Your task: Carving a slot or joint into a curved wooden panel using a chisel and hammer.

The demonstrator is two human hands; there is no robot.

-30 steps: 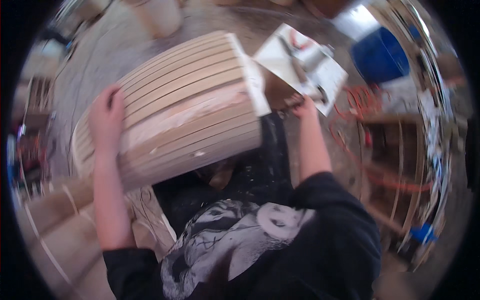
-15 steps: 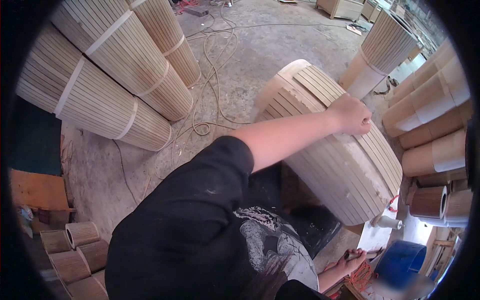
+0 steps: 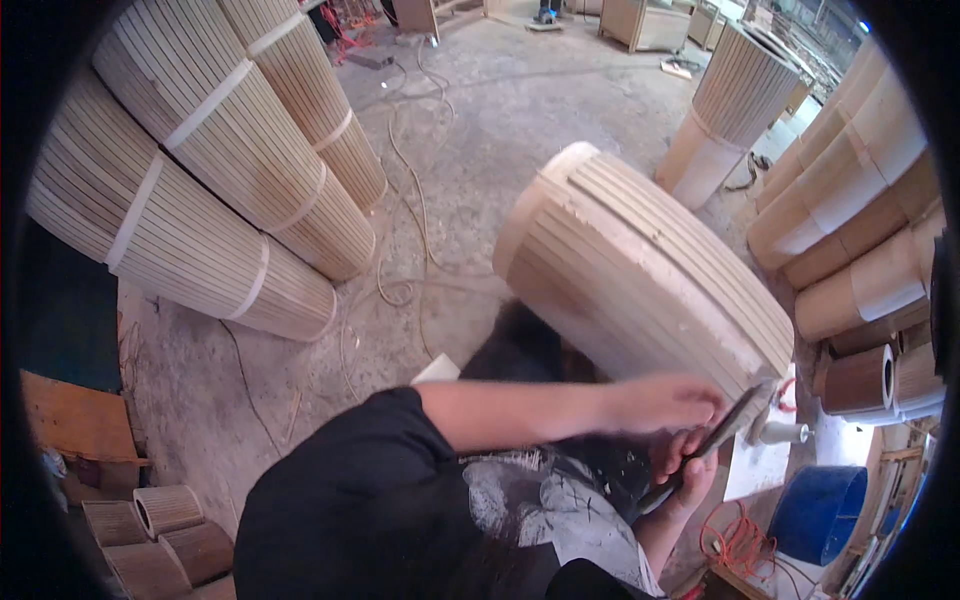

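The right hand (image 3: 690, 486) is closing its fingers firmly around a long dark tool (image 3: 727, 427), which is slanting up toward the drum; the left hand (image 3: 664, 402), loosely curled and blurred, is hovering by the tool, and whether it is touching cannot be told. The slatted wooden drum (image 3: 655, 270) is lying tilted before the person, its near end almost meeting the far edge of a white board (image 3: 752, 470). It is showing pale tan slats with dark grooves, a whitish far rim and a rough, chalky strip running lengthwise. A black shirt (image 3: 370, 490) is bearing a pale printed picture. A grey cylinder (image 3: 783, 432) is jutting past the board's right edge, and a blue tub (image 3: 820, 512) is standing beyond.
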